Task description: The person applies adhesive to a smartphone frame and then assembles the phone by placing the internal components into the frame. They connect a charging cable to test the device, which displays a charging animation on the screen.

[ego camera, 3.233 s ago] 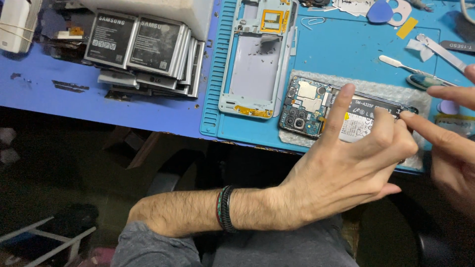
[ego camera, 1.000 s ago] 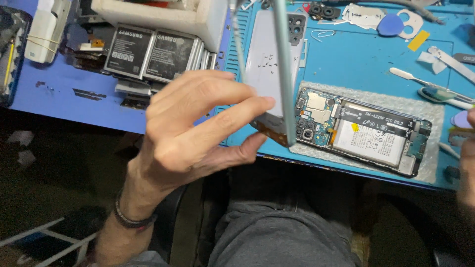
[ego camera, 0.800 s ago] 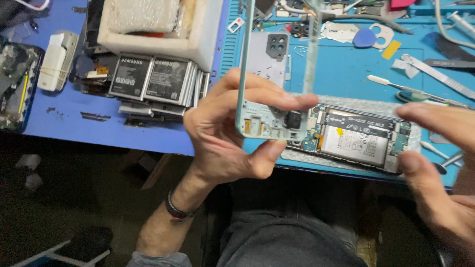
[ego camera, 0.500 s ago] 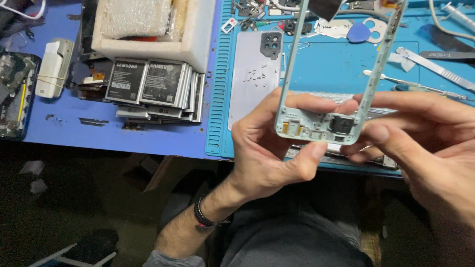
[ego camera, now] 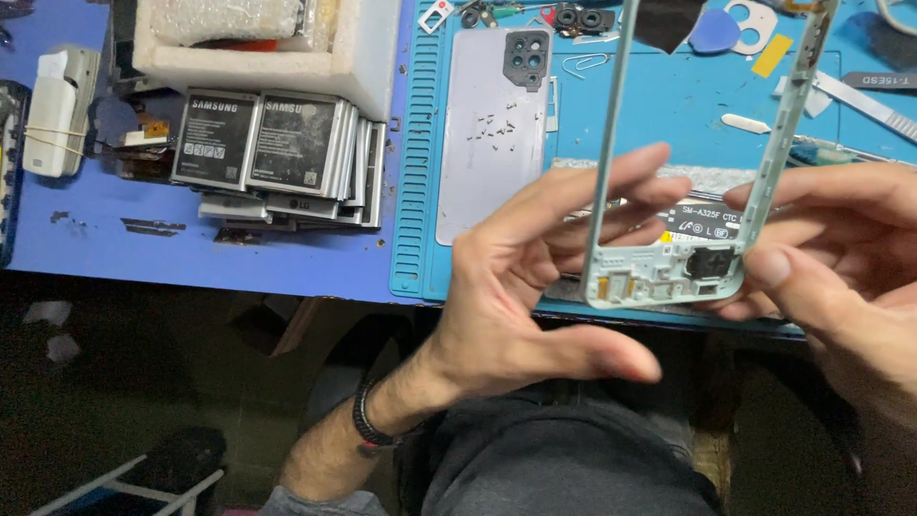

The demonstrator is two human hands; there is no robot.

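A pale, empty phone frame point(ego camera: 669, 283) is held upright over the bench edge. My right hand point(ego camera: 831, 258) pinches its lower right corner, thumb in front and fingers behind. My left hand point(ego camera: 535, 287) is spread, its fingers lying behind the frame's left rail and its thumb hanging free below the frame. Under the hands, an opened phone with its battery showing point(ego camera: 705, 222) lies on a grey cloth. A lilac phone back cover point(ego camera: 492, 134) lies flat on the blue work mat point(ego camera: 659, 96), left of the frame.
Several loose phone batteries point(ego camera: 267, 153) are stacked at left beside a white foam box point(ego camera: 277, 53). A white device with a rubber band point(ego camera: 57, 110) lies far left. A blue pick point(ego camera: 712, 29), a white spudger point(ego camera: 755, 122) and a metal tool point(ego camera: 864, 91) lie on the mat.
My left hand lifted the frame off the mat and brought it over the opened phone. My right hand came in and took its lower corner. My left thumb has since come off it.
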